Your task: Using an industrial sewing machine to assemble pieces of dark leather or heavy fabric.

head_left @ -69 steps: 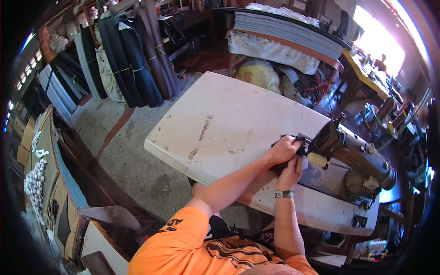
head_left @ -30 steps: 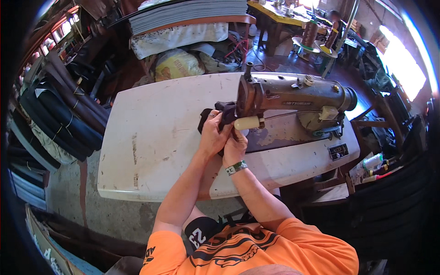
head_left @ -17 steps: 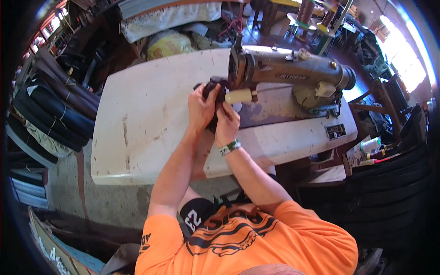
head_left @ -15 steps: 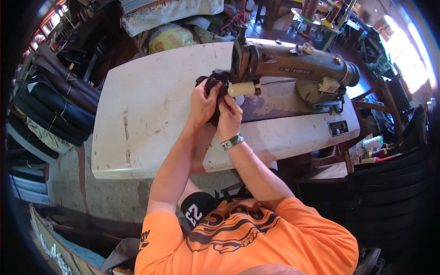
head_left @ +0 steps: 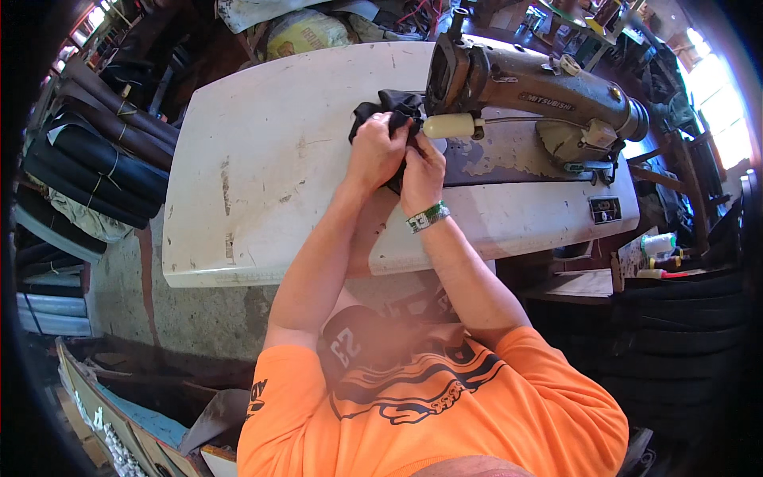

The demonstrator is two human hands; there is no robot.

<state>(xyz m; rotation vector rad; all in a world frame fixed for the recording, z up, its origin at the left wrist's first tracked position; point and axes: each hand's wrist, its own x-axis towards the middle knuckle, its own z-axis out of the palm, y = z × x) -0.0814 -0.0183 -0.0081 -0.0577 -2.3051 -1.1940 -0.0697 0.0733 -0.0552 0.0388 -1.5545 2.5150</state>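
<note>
The left hand (head_left: 377, 151) has its fingers grasping black cloth (head_left: 395, 101), thumb pressed against the folds. At its 4 o'clock, almost touching, the right hand (head_left: 424, 171) also appears to pinch the cloth, though its fingertips are partly hidden. A patterned band (head_left: 427, 216) circles the right wrist.

The cloth has just opened out: half a second ago it was bunched tightly, and now looser folds fan towards 11 and 12 o'clock past the left fingers. I judge that it is being rearranged by hand, not fed through; whether any lies under the needle cannot be seen.

From the fingers, a cream knob (head_left: 447, 125) is just beside at 2 o'clock, with the sewing machine (head_left: 528, 79) beyond. The white desk (head_left: 262, 159) extends to 9 o'clock; farther out that way stand dark rolls (head_left: 91, 171). Thread spools (head_left: 658, 244) sit at 4 o'clock.
</note>
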